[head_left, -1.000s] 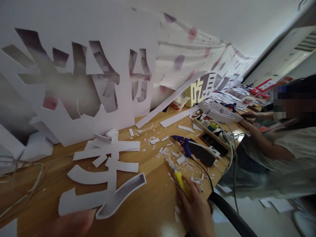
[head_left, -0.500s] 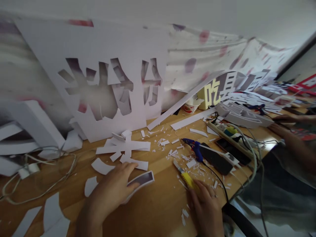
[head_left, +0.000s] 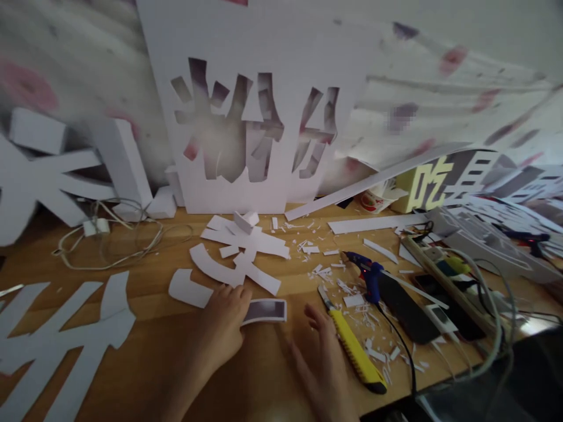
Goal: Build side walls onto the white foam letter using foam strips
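One left hand (head_left: 226,319) grips one white character (head_left: 247,243); right hand (head_left: 326,357), empty, half-open, flanks one knife (head_left: 354,347).

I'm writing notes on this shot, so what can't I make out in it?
All in the head view:
Hollow white stroke: its left end, hidden by the left hand.
Left fingers: undersides hidden by the hand, so pinching or merely resting, I can't tell.
Flat white cutout: cut off by the left edge.
Dark slab: partly hidden by the blue glue gun.
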Available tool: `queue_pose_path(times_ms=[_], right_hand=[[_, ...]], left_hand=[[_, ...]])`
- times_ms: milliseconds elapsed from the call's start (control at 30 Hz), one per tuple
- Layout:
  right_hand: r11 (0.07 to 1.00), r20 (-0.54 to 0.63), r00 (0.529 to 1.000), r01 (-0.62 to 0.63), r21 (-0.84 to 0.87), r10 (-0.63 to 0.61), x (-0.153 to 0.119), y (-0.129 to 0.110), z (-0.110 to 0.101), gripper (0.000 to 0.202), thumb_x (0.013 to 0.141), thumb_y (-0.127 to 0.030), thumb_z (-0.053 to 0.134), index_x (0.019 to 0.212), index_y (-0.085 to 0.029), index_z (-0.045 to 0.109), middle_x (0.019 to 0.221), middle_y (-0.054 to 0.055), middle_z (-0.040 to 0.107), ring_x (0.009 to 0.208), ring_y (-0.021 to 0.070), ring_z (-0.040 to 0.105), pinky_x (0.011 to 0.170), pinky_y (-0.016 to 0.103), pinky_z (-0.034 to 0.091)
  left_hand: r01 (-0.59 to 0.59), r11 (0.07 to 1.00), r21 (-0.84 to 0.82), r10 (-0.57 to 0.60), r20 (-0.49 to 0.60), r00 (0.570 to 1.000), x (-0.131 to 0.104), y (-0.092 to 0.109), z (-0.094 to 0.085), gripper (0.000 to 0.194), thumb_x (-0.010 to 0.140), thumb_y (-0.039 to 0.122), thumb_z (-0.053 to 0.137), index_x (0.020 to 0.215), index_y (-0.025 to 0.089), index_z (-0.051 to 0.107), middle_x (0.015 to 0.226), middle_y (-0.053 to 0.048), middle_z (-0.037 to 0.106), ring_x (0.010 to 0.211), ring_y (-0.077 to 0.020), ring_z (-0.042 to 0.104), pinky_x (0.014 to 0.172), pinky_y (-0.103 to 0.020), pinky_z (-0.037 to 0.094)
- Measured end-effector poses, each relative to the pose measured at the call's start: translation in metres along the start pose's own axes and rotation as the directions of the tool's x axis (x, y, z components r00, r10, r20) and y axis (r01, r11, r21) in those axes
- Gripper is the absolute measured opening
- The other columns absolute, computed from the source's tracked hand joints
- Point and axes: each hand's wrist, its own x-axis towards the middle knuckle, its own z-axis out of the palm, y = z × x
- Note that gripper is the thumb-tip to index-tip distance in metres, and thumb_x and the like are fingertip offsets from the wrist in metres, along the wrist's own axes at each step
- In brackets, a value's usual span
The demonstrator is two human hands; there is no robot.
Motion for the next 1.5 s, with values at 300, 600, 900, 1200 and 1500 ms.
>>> queue_pose_path(times_ms=[300, 600, 900, 1200, 1500], right_hand=[[0.991, 0.322, 0.945, 0.016, 0.130, -0.058, 0.007, 0.012, 0.004, 0.044, 0.082, -0.019, 0.063, 0.125, -0.025, 0.058, 0.121, 0.008, 0.067, 0.113, 0.0247, 0.065, 0.095, 0.038, 0.053], [0.998, 0.361, 0.932, 0.022, 0.062, -0.043, 0.010, 0.004, -0.004, 0.040, 0.080, -0.022, 0.067, 0.120, -0.024, 0.064, 0.113, 0.006, 0.073, 0.102, 0.0248, 0.070, 0.086, 0.035, 0.057], [0.994, 0.380, 0.919, 0.111, -0.005, -0.101, 0.006, 0.011, -0.006, 0.040, 0.083, -0.029, 0.070, 0.121, -0.024, 0.061, 0.110, 0.006, 0.071, 0.100, 0.0248, 0.068, 0.082, 0.035, 0.055], [0.981, 0.324, 0.930, 0.193, -0.021, -0.176, 0.013, 0.005, -0.008, 0.038, 0.081, -0.028, 0.070, 0.118, -0.025, 0.063, 0.099, 0.005, 0.074, 0.092, 0.0248, 0.069, 0.078, 0.037, 0.055], [0.987, 0.349, 0.924, 0.156, 0.031, -0.157, 0.006, 0.018, -0.004, 0.056, 0.075, -0.014, 0.063, 0.129, -0.025, 0.057, 0.117, 0.008, 0.068, 0.110, 0.0289, 0.064, 0.089, 0.043, 0.054]], left_hand=[[-0.099, 0.975, -0.201, 0.084, -0.080, 0.993, -0.023, 0.011, 0.006, 0.039, 0.066, 0.000, 0.051, 0.097, 0.023, 0.057, 0.104, -0.002, 0.069, 0.111, -0.0266, 0.057, 0.118, -0.065, 0.018], [-0.076, 0.977, -0.197, 0.061, -0.083, 0.995, -0.023, 0.004, 0.023, 0.047, 0.069, -0.002, 0.052, 0.110, 0.022, 0.054, 0.107, -0.006, 0.069, 0.113, -0.0294, 0.057, 0.113, -0.066, 0.026], [-0.146, 0.989, -0.036, 0.143, -0.083, 0.986, -0.019, 0.012, 0.014, 0.042, 0.065, -0.004, 0.049, 0.101, 0.019, 0.053, 0.100, -0.007, 0.066, 0.106, -0.0261, 0.060, 0.120, -0.060, 0.024], [-0.138, 0.990, -0.024, 0.135, -0.098, 0.986, -0.017, 0.011, 0.014, 0.039, 0.064, -0.005, 0.049, 0.093, 0.022, 0.048, 0.093, -0.004, 0.065, 0.099, -0.0235, 0.062, 0.119, -0.061, 0.028], [-0.129, 0.990, -0.054, 0.119, -0.160, 0.980, -0.013, 0.015, 0.019, 0.043, 0.056, -0.002, 0.052, 0.090, 0.024, 0.043, 0.087, -0.003, 0.059, 0.095, -0.0252, 0.060, 0.118, -0.063, 0.027]])
